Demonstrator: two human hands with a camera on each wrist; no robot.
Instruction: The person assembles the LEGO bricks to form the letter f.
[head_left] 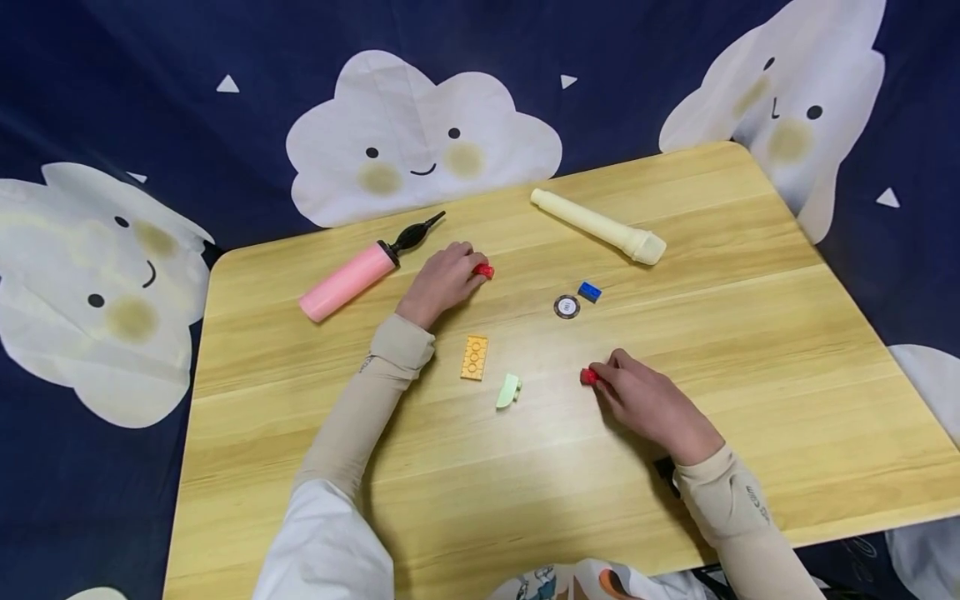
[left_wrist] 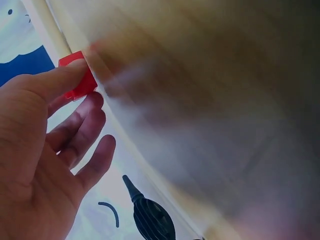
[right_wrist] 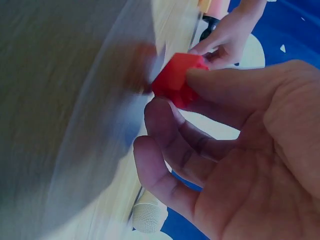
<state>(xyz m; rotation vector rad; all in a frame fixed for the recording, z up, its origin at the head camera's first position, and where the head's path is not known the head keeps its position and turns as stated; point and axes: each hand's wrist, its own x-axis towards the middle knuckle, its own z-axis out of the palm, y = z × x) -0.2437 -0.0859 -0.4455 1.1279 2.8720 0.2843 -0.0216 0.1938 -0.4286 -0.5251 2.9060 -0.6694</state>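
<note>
In the head view my left hand (head_left: pixel 447 279) is over the table's back half, beside the pink pump. Thumb and fingertips pinch a small red toy brick (head_left: pixel 483 271); the left wrist view shows this brick (left_wrist: pixel 78 75) at the thumb tip, the other fingers loosely bent. Nearer the front right, my right hand (head_left: pixel 648 400) pinches a second red toy brick (head_left: pixel 589 377), seen close in the right wrist view with slanted faces (right_wrist: pixel 179 77). Between the hands lie an orange brick (head_left: pixel 474 358) with studs and a pale green curved brick (head_left: pixel 509 391).
A pink hand pump (head_left: pixel 348 282) with black nozzle lies left of my left hand. A cream toy microphone (head_left: pixel 600 227) lies at the back. Near the middle are a round chip (head_left: pixel 567 307) and a blue brick (head_left: pixel 589 292). Cloud-patterned cloth (head_left: pixel 420 125) hangs behind the wooden table (head_left: pixel 787 350).
</note>
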